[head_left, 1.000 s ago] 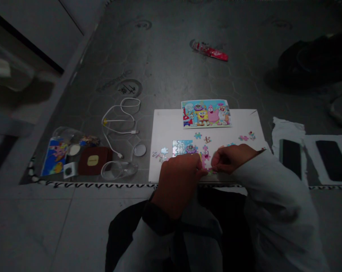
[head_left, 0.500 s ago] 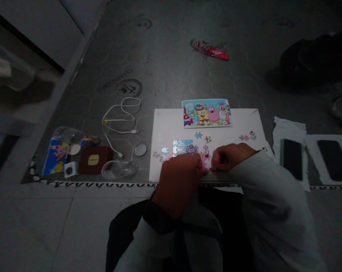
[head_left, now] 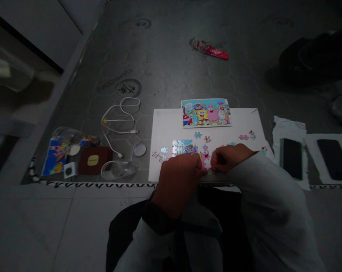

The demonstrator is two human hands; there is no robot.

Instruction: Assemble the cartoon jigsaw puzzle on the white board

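Note:
A partly joined jigsaw puzzle (head_left: 179, 146) with cartoon figures lies on a white board (head_left: 165, 124). My left hand (head_left: 181, 175) is curled over its lower part, thumb and forefinger pressed at the pink pieces (head_left: 205, 158) on its right side. Opposite, my right hand (head_left: 230, 156) is closed in a pinch against the same pink edge; what sits between its fingertips is hidden. Loose puzzle pieces (head_left: 197, 135) lie above the joined part, others (head_left: 244, 137) to the right, and more (head_left: 159, 153) to the left. A picture card (head_left: 206, 113) of the cartoon rests at the board's far edge.
Left of the board are a white cable (head_left: 118, 131), a round lid (head_left: 139, 149), a clear plastic cup (head_left: 120, 170), a brown box (head_left: 94, 160) and a blue picture packet (head_left: 55, 156). Two phones (head_left: 291, 158) lie on the right. A red wrapper (head_left: 210, 50) is farther off.
My right fingertips have shifted up slightly along the pink edge of the puzzle. My left hand stays almost where it was.

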